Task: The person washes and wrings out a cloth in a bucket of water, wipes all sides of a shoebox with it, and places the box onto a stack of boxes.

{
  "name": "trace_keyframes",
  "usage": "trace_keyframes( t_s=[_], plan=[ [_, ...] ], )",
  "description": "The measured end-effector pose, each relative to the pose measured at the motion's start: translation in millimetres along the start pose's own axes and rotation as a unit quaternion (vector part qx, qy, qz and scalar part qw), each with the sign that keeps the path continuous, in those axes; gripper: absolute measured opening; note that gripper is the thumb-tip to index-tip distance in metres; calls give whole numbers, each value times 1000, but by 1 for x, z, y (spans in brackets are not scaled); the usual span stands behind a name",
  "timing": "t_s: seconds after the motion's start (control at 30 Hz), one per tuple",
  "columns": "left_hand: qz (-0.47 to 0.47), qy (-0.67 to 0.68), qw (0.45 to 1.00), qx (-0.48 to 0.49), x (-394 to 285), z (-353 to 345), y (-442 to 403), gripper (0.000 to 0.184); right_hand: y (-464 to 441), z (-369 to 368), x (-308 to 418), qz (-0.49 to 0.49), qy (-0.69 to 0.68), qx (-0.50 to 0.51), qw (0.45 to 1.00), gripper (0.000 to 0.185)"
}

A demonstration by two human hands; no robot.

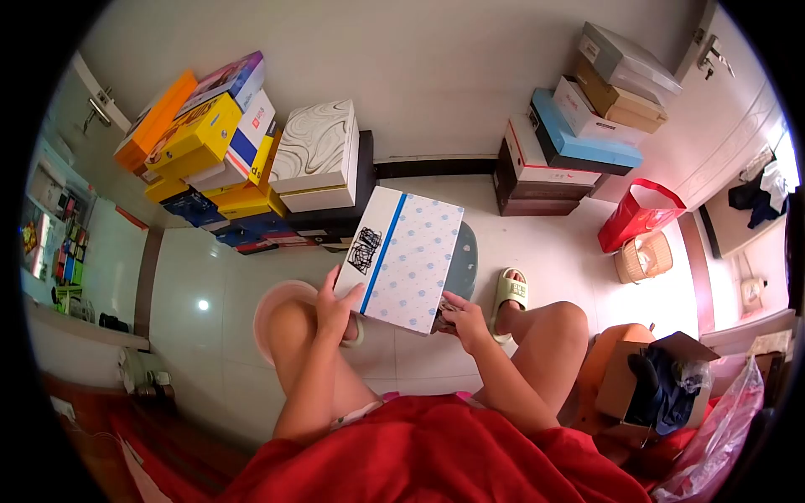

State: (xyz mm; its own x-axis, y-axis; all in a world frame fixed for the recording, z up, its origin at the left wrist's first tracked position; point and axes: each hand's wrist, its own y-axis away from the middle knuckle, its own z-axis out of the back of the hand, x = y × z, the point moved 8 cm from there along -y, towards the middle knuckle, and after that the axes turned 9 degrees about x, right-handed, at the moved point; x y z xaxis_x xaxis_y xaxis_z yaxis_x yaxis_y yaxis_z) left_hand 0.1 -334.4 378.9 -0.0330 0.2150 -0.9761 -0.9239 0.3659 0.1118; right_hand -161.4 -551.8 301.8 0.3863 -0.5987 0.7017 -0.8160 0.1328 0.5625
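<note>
A white box (412,260) with pale blue spots, a blue stripe and a black scribble-like print is tilted in front of me, between my knees. My left hand (336,305) grips its lower left edge, thumb on the top face and fingers underneath. At its lower right corner is my right hand (463,322), fingers closed on a small dark patterned thing (443,315) that I cannot make out. Behind the box shows part of a grey-green stool (466,264), mostly covered by it.
Stacked yellow boxes (194,138) and a marbled white box (314,147) stand against the wall at left. More boxes (579,147) are piled at right, near a red bag (641,214) and a wicker basket (644,258). An open carton (620,381) holds dark cloth.
</note>
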Motion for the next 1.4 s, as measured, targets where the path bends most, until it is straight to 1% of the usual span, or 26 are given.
trace_keyframes(
  t_s=[0.03,0.1,0.17,0.2,0.23,0.3,0.33,0.4,0.43,0.47,0.57,0.63,0.7,0.77,0.83,0.9,0.97,1.0,1.07,1.13,1.2,1.23,1.3,1.33,1.37,1.4],
  plan=[
    [1,1,1000,-4,2,4,-4,53,-2,0,-2,-2,3,2,1000,57],
    [51,84,992,73,8,-2,-10,51,-6,-1,-4,16,9,15,1000,57],
    [70,123,986,88,-1,-5,-3,53,-3,2,-1,16,23,12,1000,55],
    [5,17,993,119,-28,-10,3,57,-1,6,0,18,33,6,999,54],
    [-58,-90,983,148,-53,-18,13,61,-1,19,-5,15,53,-19,998,40],
    [-109,-114,970,187,-88,-38,29,73,-13,45,-25,31,9,-21,999,35],
    [-202,-257,924,201,-103,-48,33,86,-11,39,-27,30,11,-16,999,35],
    [-255,-261,906,213,-132,-53,34,94,-6,27,-26,41,-147,-10,988,27],
    [-272,-270,898,215,-148,-54,36,96,-5,22,-21,40,-140,-5,989,27],
    [-274,-271,900,205,-161,-51,38,96,-7,14,-14,46,-142,20,989,27],
    [-296,-379,862,162,-202,-42,42,95,-28,-17,5,57,-147,89,984,30],
    [-332,-448,822,113,-236,-34,42,95,-37,-62,39,52,-157,141,976,38],
    [-338,-457,819,78,-274,-23,34,95,-54,-106,80,63,-160,196,965,42],
    [-343,-495,798,-22,-308,-4,18,94,-98,-145,113,70,-145,261,952,40],
    [-370,-522,765,-77,-343,18,-15,91,-137,-196,160,85,-166,318,930,37],
    [-373,-545,747,-80,-357,41,-64,88,-161,-232,211,156,-37,290,944,35],
    [-364,-568,736,-51,-330,51,-123,89,-177,-242,212,111,69,208,969,49],
    [-363,-569,736,-54,-303,55,-147,89,-195,-239,202,119,86,176,973,50],
    [-286,-589,756,8,-245,59,-194,88,-211,-236,193,130,101,145,976,52],
    [-306,-579,756,-22,-239,67,-195,89,-208,-231,200,197,140,98,965,51],
    [-354,-548,756,-54,-239,70,-189,86,-213,-224,191,198,156,95,963,51],
    [-349,-547,760,-48,-237,71,-183,86,-212,-222,187,204,175,98,958,52],
    [-432,-425,779,-161,-247,93,-153,75,-209,-218,182,203,179,96,958,50],
    [-438,-330,797,-252,-223,117,-143,51,-207,-214,178,200,158,97,962,50],
    [-332,-226,876,-267,-185,135,-150,38,-206,-209,174,197,136,97,966,49],
    [-216,-116,930,-274,-142,149,-158,26,-206,-202,169,193,135,94,967,49]
  ],
)
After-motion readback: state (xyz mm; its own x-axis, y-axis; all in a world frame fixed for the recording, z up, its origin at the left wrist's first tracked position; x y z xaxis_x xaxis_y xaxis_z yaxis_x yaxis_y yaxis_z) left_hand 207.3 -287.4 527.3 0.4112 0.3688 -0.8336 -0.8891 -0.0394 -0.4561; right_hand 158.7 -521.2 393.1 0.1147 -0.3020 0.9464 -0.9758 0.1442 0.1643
